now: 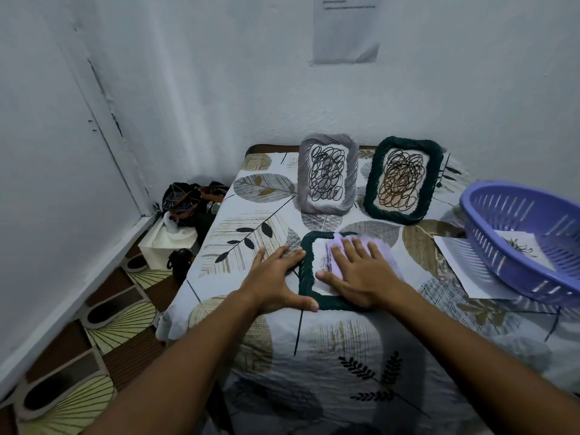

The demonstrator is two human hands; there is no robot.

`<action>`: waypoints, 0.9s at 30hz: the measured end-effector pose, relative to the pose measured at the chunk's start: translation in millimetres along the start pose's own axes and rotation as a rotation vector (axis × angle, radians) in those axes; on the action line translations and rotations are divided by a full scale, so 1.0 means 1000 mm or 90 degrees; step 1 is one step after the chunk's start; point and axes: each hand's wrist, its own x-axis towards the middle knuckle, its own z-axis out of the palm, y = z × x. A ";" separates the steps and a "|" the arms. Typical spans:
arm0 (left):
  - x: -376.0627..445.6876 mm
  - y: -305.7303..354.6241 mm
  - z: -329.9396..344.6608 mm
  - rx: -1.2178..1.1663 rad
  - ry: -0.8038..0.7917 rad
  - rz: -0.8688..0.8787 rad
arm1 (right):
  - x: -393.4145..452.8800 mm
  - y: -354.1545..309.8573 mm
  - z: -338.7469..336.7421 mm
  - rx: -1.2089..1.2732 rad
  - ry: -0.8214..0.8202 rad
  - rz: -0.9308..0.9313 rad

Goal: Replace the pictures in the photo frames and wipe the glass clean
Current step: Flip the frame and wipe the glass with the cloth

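I see a dark green frame [306,271] with a braided, rope-like rim lying flat on the leaf-print cloth [329,340]. My right hand [361,271] presses a lilac cloth [386,255] on it, fingers straight; my left hand [276,277], fingers spread, steadies its edge.

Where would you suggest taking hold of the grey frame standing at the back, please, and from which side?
Grip the grey frame by its top rim, coming down from above, thumb in front and fingers behind. It stands upright, tilted slightly back, so the top edge is free. The dark green standing frame crowds its right side, and a grip on the rope-textured border probably keeps fingers off the glass.
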 end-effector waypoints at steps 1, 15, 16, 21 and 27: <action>0.000 0.000 0.000 -0.003 -0.001 -0.001 | 0.010 -0.002 -0.001 0.008 -0.001 0.018; -0.001 0.006 -0.003 -0.009 -0.002 -0.029 | -0.027 0.006 -0.007 0.048 -0.072 -0.216; -0.001 0.005 -0.003 -0.012 -0.006 -0.031 | -0.031 0.013 -0.009 0.041 -0.076 -0.232; -0.002 0.008 -0.005 -0.021 -0.005 -0.033 | -0.023 0.035 -0.012 -0.001 -0.055 -0.145; 0.000 0.004 -0.002 -0.011 0.005 -0.022 | 0.008 -0.011 -0.010 0.042 -0.032 -0.021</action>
